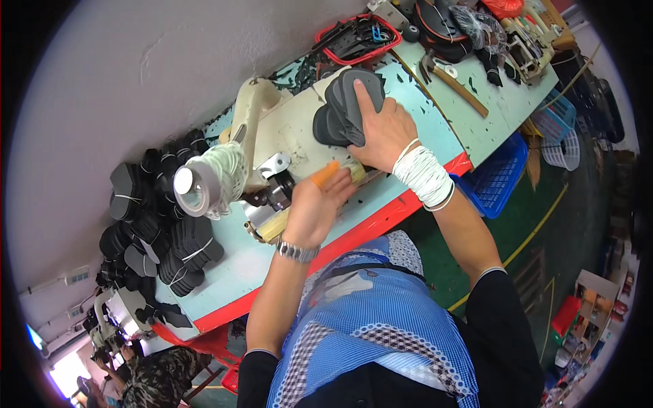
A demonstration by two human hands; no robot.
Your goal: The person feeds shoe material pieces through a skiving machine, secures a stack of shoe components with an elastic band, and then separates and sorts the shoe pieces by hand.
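My right hand (386, 134) grips a stack of dark grey insole-shaped pieces (364, 92) on the cream machine bed. Its index finger lies along the top piece, with the thumb at the stack's near edge. White elastic loops (423, 175) circle that wrist. My left hand (316, 207) is held palm up with fingers stretched and apart, beside the metal working head (275, 187) of the cream machine (255, 109). An orange finger cover (325, 174) sits on one of its fingers. I see nothing in that palm.
Tied bundles of dark insole-shaped pieces (187, 248) crowd the table's left end. White loops hang on a round-ended part (228, 170). A red basket (357, 41), hammer (456, 85) and dark scraps lie farther back. A blue crate (500, 177) stands right; another person (163, 374) is at lower left.
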